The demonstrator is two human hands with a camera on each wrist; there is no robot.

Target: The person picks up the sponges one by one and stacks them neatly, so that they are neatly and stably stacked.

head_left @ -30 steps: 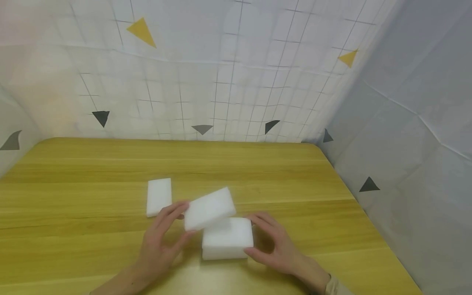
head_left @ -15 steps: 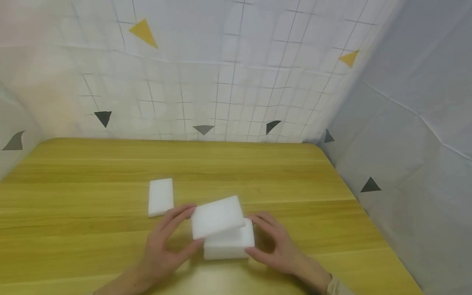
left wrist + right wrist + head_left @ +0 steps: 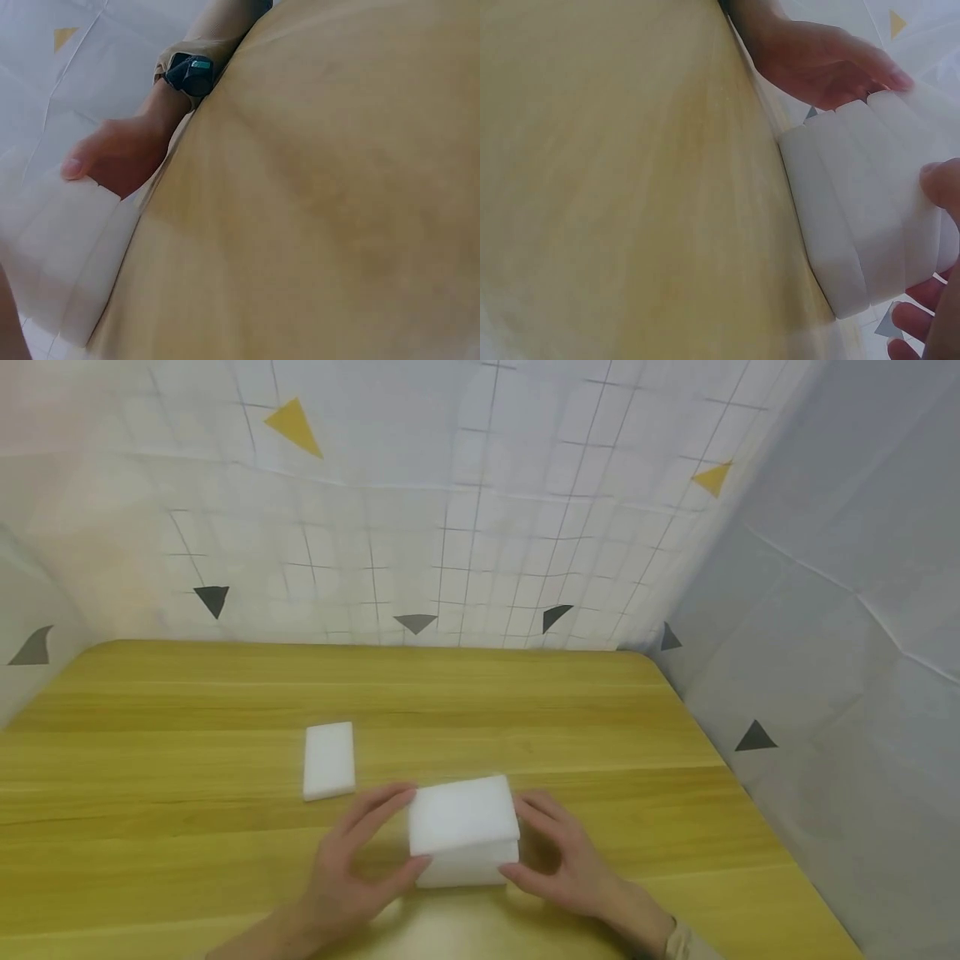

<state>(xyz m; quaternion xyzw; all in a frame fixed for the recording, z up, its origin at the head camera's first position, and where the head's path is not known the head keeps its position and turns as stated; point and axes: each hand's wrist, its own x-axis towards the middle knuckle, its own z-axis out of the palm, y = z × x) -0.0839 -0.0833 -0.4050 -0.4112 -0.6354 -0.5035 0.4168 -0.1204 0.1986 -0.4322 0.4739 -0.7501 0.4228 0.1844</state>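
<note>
A stack of white sponge blocks (image 3: 459, 870) stands near the table's front, several layers high in the right wrist view. On top lies one more white sponge block (image 3: 463, 814), slightly turned against those below. My left hand (image 3: 337, 878) pinches this top block at its left end, thumb in front and fingers behind. At the other side, my right hand (image 3: 579, 870) grips the right end of the stack between thumb and fingers. The right wrist view shows the layered side of the stack (image 3: 855, 217) with both hands around it.
A single white sponge block (image 3: 329, 760) lies flat on the wooden table (image 3: 187, 827), left of and behind the stack. White sheeting (image 3: 360, 527) with grid lines and triangles rises behind the table, and a grey sheet (image 3: 840, 693) hangs at the right.
My left hand has moved right and down with its sponge block, from above the stack's left part to lying over the stack. My right hand has stayed at the stack's right end.
</note>
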